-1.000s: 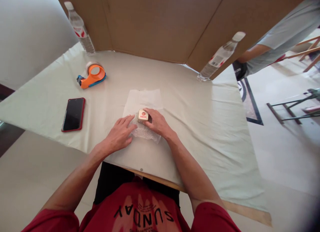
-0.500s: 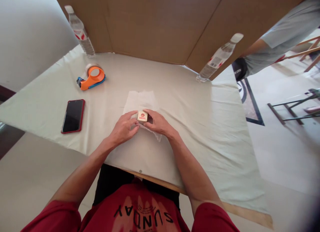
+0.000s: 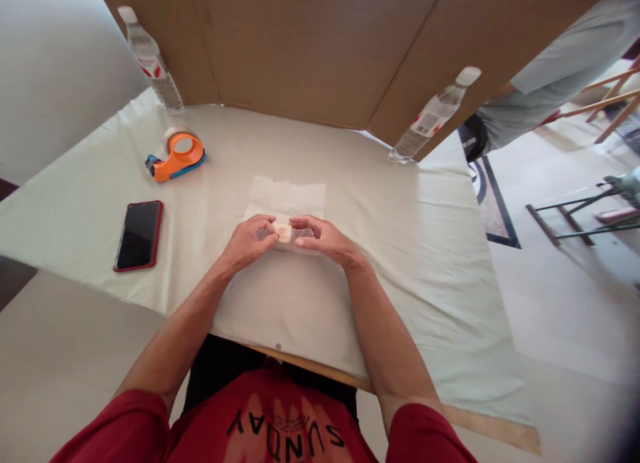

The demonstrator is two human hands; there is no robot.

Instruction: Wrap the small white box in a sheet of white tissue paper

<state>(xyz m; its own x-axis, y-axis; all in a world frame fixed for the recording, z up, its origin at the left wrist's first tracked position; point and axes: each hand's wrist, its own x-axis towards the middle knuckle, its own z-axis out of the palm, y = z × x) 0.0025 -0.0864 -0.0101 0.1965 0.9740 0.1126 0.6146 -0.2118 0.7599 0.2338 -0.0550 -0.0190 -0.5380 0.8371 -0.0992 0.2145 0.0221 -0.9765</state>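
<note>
A red-cased smartphone (image 3: 139, 235) lies left of frame; a water bottle (image 3: 155, 70) and an orange tape dispenser (image 3: 184, 155) sit upper left. Mid-frame, the left hand's (image 3: 247, 241) thumb touches a small box (image 3: 283, 232) veiled by bubble wrap (image 3: 302, 234), its grip hard to tell; the right hand (image 3: 330, 242) curves narrowly around the wrap's right end, firmness unclear; another water bottle (image 3: 431, 118) stands upper right
</note>
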